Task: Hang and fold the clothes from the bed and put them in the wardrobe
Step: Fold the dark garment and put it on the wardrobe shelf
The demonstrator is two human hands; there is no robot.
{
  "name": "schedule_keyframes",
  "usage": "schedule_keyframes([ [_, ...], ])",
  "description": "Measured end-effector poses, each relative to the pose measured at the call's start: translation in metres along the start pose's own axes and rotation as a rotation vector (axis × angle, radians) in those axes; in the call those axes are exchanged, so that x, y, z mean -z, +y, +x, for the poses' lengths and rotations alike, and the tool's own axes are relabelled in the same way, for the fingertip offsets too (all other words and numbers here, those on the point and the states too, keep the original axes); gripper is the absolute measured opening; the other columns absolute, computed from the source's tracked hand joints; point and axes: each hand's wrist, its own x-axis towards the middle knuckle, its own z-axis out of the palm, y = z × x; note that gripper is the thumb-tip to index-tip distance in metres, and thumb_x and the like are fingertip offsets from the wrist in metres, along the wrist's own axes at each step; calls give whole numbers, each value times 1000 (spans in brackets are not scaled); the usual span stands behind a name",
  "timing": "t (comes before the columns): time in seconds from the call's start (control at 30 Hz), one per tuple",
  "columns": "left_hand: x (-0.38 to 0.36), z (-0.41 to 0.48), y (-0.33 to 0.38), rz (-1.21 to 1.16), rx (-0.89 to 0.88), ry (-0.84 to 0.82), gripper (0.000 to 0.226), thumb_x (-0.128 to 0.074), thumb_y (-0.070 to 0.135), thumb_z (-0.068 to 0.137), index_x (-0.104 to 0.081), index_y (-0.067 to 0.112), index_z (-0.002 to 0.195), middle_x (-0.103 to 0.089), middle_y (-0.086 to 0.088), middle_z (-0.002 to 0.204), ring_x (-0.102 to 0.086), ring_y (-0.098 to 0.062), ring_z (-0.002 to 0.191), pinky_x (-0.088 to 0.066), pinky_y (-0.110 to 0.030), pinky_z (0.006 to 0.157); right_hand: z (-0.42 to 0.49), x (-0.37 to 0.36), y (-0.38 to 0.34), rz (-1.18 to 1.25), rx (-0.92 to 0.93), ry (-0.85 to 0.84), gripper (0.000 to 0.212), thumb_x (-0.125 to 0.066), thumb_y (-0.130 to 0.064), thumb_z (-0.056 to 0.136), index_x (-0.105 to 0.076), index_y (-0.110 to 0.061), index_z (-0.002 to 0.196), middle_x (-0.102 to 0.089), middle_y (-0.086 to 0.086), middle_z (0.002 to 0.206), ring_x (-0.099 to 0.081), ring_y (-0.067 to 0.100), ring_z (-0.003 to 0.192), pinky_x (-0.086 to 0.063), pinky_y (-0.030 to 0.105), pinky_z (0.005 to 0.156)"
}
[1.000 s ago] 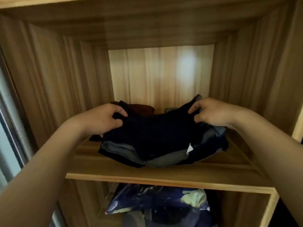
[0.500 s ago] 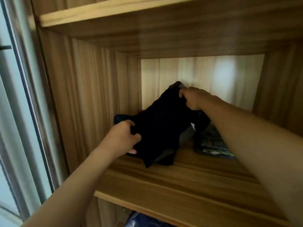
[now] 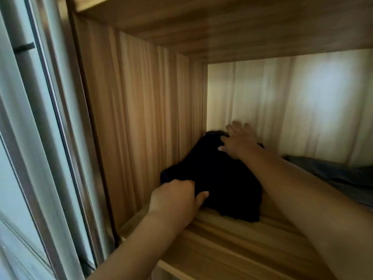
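Observation:
A folded dark garment [image 3: 226, 182] lies on the wooden wardrobe shelf [image 3: 232, 245], pushed into the back left corner against the side wall. My left hand [image 3: 175, 201] grips its near left edge, fingers curled into the cloth. My right hand [image 3: 238, 140] rests on the garment's far top, fingers spread and fairly straight, slightly blurred. Both forearms reach in from below.
Another dark grey garment [image 3: 339, 174] lies on the same shelf to the right. The wardrobe's left wall [image 3: 141, 118] stands close to the garment. A metal sliding-door frame [image 3: 50, 118] runs along the left. The shelf above [image 3: 222, 27] limits headroom.
Both hands carried the dark garment left and back into the shelf's corner and set it down. My right hand has let go of its pinch and now lies spread on top.

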Motion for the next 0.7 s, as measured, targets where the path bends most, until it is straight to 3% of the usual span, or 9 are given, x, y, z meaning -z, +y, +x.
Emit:
schedule_keyframes([
  [0.07,6,12,4,3,-51,130,39,-41,58,99,-64,27,108,-63,2,96,-56,-16,79,-46,-30,60,-15,-6,-11,260,-51,-76,73,-18,-75,95,-30,-35,156,-4,6,168,3,36,152,-1,69,115],
  [0.13,5,37,9,8,-84,193,37,-42,50,101,-61,25,123,-60,-4,114,-57,-23,101,-51,-38,77,-30,-9,-20,485,-108,-184,83,-12,-83,89,-25,-38,157,0,3,169,6,37,153,2,76,111],
  [0.2,-3,64,14,51,-64,38,48,-37,51,103,-46,28,144,-49,-10,138,-46,-31,125,-44,-48,98,-44,-11,-24,544,-140,-278,92,-9,-90,81,-14,-41,159,3,4,169,10,39,152,4,79,109],
  [0.3,-26,95,15,35,-12,-276,64,-24,62,102,-12,38,159,-14,-9,166,-14,-37,150,-19,-59,117,-57,-22,-24,608,-174,-321,97,-11,-95,76,-1,-45,158,9,6,168,15,41,151,5,75,112],
  [0.37,-40,112,13,1,29,-363,69,-17,69,98,1,42,159,2,-8,169,0,-38,153,-8,-58,120,-55,-27,-22,655,-188,-320,96,-17,-94,78,2,-44,158,14,7,168,19,42,150,6,72,114],
  [0.43,-47,125,14,21,66,-416,73,-15,74,95,6,43,158,7,-10,168,1,-40,152,-7,-58,120,-50,-31,-23,658,-203,-325,95,-20,-92,81,4,-42,158,17,8,167,21,43,149,9,70,116],
  [0.53,-54,137,16,16,89,-451,75,-15,75,94,6,42,158,1,-11,168,-9,-42,150,-13,-58,118,-34,-40,-26,601,-186,-326,95,-16,-89,84,7,-37,159,16,12,167,22,42,149,14,65,117],
  [0.7,-67,150,17,61,57,-397,74,-16,69,97,1,35,160,-8,-15,166,-15,-40,148,-19,-53,116,-8,-56,-19,579,-160,-317,96,-13,-90,82,6,-37,160,11,7,168,19,38,151,6,66,117],
])
